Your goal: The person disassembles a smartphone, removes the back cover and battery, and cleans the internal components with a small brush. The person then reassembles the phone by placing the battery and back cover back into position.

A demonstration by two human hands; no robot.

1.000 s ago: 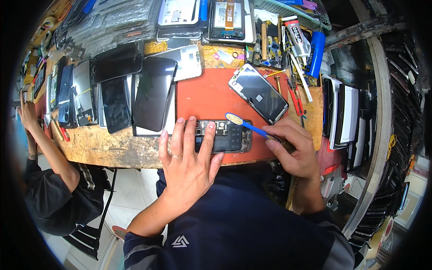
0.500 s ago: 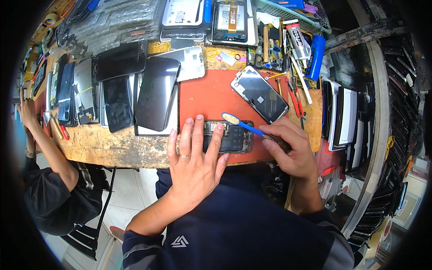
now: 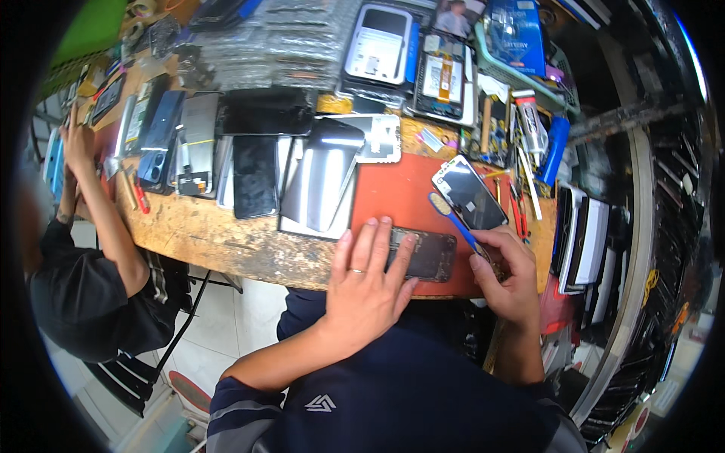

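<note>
An opened phone body [image 3: 433, 257], dark with its inner side showing, lies on a red mat [image 3: 396, 189] at the table's near edge. My left hand [image 3: 362, 291] rests over its left end, fingers stretched out and slightly spread, hiding that part. In my right hand [image 3: 510, 275] is a blue toothbrush [image 3: 458, 223], gripped by the handle between thumb and fingers. Its bristle head points to the upper left, beyond the phone body's far edge and apart from it. Behind the brush lies a phone screen assembly [image 3: 477, 195] with a pale frame.
Several dark phones and screens [image 3: 255, 177] are piled on the left. Red-handled pliers [image 3: 517, 211], a glue tube [image 3: 531, 124] and a blue cylinder [image 3: 555, 147] lie at the right. Bagged parts [image 3: 279, 45] stack behind. A co-worker's arm [image 3: 106, 192] reaches over the table's left end.
The whole view has shifted, so the table sits further right and lower. The toothbrush head is further from the phone body and points more steeply away. My left hand stays on the phone body.
</note>
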